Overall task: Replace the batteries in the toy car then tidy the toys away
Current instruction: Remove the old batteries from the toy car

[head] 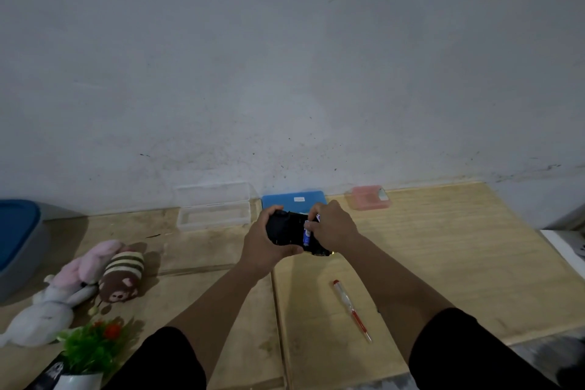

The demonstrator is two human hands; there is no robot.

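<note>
Head view: I see both hands up over the wooden surface (443, 247), clamped on the black toy car (285, 229). Left hand (264, 244) grips the car's left end, fingers curled over the top, thumb along the near side. Right hand (332, 226) is curled over the car's right end, fingertips pinching a blue-and-white battery (306, 236) that sits at the car's body; I can't tell if it is seated or loose. Car is held just in front of a blue box (294, 199) by the wall. Left of the car, a clear open case (212, 210). Right of the car, farther back, a pink case (368, 198). Near side of the car, a red-handled screwdriver (351, 310) lies flat on the surface, apart from everything. Far left of the car: a brown striped plush (122, 275) touching a pink plush (88, 263), a white plush (44, 317), a small potted plant (91, 348), and a blue-lidded grey bin (19, 241).
</note>
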